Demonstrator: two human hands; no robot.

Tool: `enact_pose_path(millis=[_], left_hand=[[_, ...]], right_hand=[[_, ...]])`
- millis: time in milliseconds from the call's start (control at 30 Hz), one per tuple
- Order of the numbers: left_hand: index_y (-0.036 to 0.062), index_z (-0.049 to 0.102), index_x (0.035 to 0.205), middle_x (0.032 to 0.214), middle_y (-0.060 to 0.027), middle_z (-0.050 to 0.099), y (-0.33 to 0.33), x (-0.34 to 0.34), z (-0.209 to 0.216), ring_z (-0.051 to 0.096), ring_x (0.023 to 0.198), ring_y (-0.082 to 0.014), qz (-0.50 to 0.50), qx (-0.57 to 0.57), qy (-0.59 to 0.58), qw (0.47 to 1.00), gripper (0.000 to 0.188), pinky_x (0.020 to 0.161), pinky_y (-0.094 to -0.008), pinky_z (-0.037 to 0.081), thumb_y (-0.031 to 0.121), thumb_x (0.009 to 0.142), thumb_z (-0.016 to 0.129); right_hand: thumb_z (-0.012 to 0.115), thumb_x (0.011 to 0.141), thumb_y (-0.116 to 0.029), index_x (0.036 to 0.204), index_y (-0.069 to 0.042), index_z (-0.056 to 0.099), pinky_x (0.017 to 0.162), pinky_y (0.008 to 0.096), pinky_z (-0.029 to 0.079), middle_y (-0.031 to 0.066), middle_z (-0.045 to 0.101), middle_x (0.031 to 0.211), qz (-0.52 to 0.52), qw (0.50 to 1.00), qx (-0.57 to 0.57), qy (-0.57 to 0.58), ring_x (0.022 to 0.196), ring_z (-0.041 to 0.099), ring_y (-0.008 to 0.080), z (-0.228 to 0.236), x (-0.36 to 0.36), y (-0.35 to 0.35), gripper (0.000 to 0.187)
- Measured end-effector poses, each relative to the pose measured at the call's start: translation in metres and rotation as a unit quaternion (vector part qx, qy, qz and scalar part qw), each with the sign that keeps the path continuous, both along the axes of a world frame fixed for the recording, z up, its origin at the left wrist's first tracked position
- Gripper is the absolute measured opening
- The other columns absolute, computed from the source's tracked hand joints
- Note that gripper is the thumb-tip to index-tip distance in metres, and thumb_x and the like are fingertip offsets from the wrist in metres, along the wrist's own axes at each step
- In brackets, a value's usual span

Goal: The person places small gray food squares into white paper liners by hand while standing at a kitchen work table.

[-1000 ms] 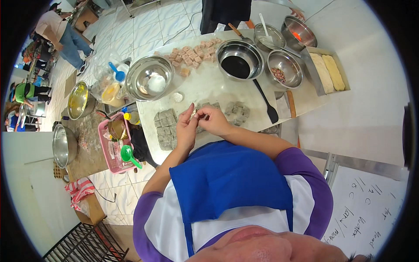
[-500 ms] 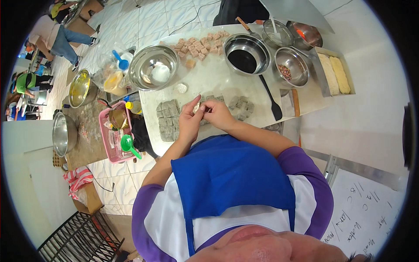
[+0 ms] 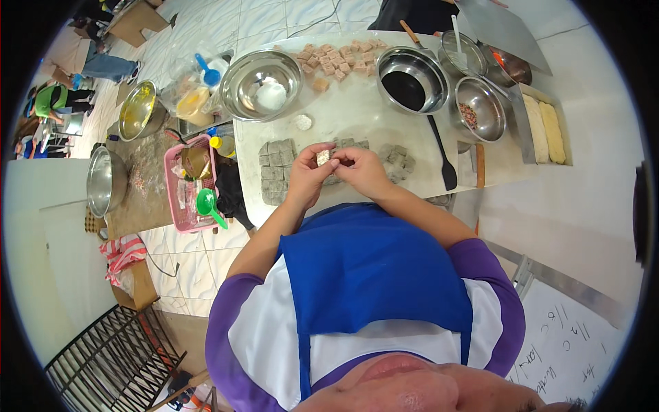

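Between the fingers of my left hand [image 3: 309, 177] sits a small pale, speckled piece of dough [image 3: 323, 158]. My right hand [image 3: 361, 172] pinches at the edge of the same piece, its fingertips meeting those of the left. Beneath and beside the hands, grey-green dough cubes lie in blocks: one dough block [image 3: 276, 165] left of my left hand, another looser dough group [image 3: 397, 162] right of my right hand. A third group is partly hidden behind the hands. A flattened, whitish round piece [image 3: 303, 122] rests alone on the table just beyond.
The pale worktop [image 3: 268, 214] also bears a steel bowl with white powder [image 3: 272, 97], pinkish cubes [image 3: 336, 61], a bowl of dark liquid [image 3: 403, 89], a black spatula [image 3: 443, 154] and a bowl with reddish bits [image 3: 469, 115]. A pink basket [image 3: 171, 199] stands left.
The view has shifted, so the tabletop appears farther right and higher. My left index finger has bent from a raised position round the piece. Both hands stay together.
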State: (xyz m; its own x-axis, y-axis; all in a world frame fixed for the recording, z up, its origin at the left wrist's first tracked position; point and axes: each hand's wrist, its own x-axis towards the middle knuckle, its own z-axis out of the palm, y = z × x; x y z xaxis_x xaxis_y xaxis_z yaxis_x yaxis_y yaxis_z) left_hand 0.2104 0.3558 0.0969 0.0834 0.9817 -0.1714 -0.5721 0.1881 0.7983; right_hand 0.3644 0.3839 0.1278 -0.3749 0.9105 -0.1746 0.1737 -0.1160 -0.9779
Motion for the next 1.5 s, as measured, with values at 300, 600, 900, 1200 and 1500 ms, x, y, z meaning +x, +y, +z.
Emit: enact_pose_path(millis=[300,600,900,1200,1500], left_hand=[[0.0033,0.057,0.122,0.122,-0.0078,0.05,-0.004,0.01,0.004,0.049,0.115,-0.0161,-0.004,0.078,0.158,0.984,0.032,0.097,-0.0289,0.043,0.003,0.09,0.06],[0.0028,0.056,0.119,0.123,-0.0079,0.045,-0.005,0.013,0.007,0.05,0.115,-0.0187,0.005,0.103,0.065,0.993,0.03,0.097,-0.0301,0.045,0.001,0.089,0.06],[0.0046,0.055,0.121,0.12,-0.0067,0.052,-0.006,-0.01,0.0,0.053,0.113,-0.0171,-0.054,0.051,-0.002,0.997,0.038,0.094,-0.0309,0.048,-0.002,0.085,0.064],[0.0163,0.05,0.127,0.118,-0.004,0.057,-0.006,-0.019,-0.013,0.059,0.106,-0.0189,0.0,-0.072,-0.04,0.997,0.032,0.082,-0.0361,0.053,0.019,0.095,0.056],[0.0104,0.052,0.125,0.11,-0.0049,0.062,0.001,-0.006,0.007,0.063,0.096,-0.0174,-0.056,-0.124,-0.098,0.986,0.031,0.075,-0.0321,0.058,0.023,0.097,0.056]], right_hand=[[0.07,0.079,-0.009,0.092,0.002,0.066,0.07,0.029,0.049,0.0096,0.065,0.087,0.003,0.998,0.027,0.054,0.078,0.061,0.0161,-0.03,0.001,0.001,0.017],[0.069,0.078,-0.006,0.091,-0.001,0.066,0.069,0.0299,0.049,0.0107,0.063,0.087,0.011,0.99,0.134,0.034,0.077,0.06,0.0203,-0.008,-0.001,-0.004,0.015],[0.067,0.082,-0.007,0.093,0.001,0.066,0.071,0.0266,0.049,0.0057,0.064,0.09,0.035,0.996,0.066,0.053,0.082,0.061,0.0126,-0.004,0.006,-0.001,0.014],[0.067,0.083,-0.01,0.098,-0.002,0.068,0.073,0.0284,0.049,0.0046,0.065,0.09,-0.012,1.0,0.015,0.024,0.082,0.061,0.0146,0.0,0.01,0.002,0.016],[0.07,0.069,-0.008,0.086,-0.012,0.07,0.079,0.037,0.044,0.0028,0.058,0.089,0.032,0.881,0.432,-0.19,0.087,0.053,0.0245,0.013,0.012,0.01,0.018]])
